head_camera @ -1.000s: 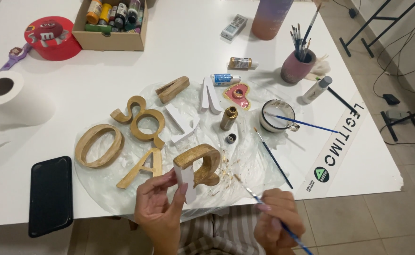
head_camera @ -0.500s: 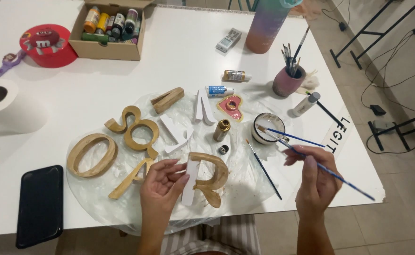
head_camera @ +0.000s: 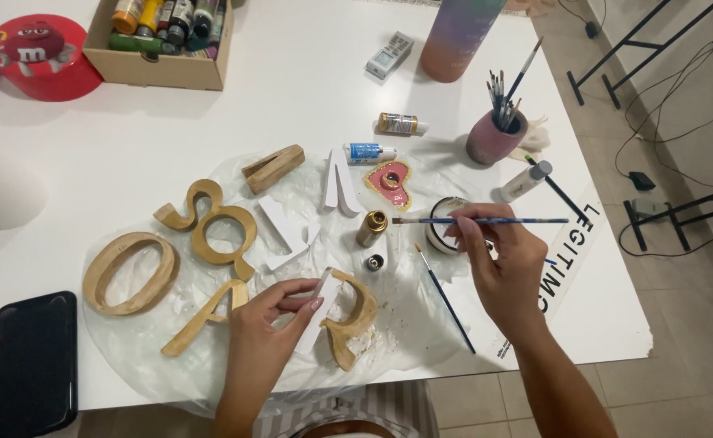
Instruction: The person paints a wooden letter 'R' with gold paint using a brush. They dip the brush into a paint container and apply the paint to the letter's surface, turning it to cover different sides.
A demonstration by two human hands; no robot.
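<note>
Just left-hand fingers (head_camera: 295,302) against the wooden letter (head_camera: 348,318), paintbrush (head_camera: 486,221) in right-hand fingers (head_camera: 470,231).

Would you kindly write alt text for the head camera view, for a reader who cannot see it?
A person's left hand steadies a partly gold-painted wooden letter on a plastic sheet, while the right hand holds a blue paintbrush over a small paint jar. Other gold letters, paint bottles and a brush cup lie on the white table.

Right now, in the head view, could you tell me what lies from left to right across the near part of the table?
Black phone → gold letter O → left hand on the half-gilded letter R → loose blue-handled brush → right hand holding a paintbrush.
</note>
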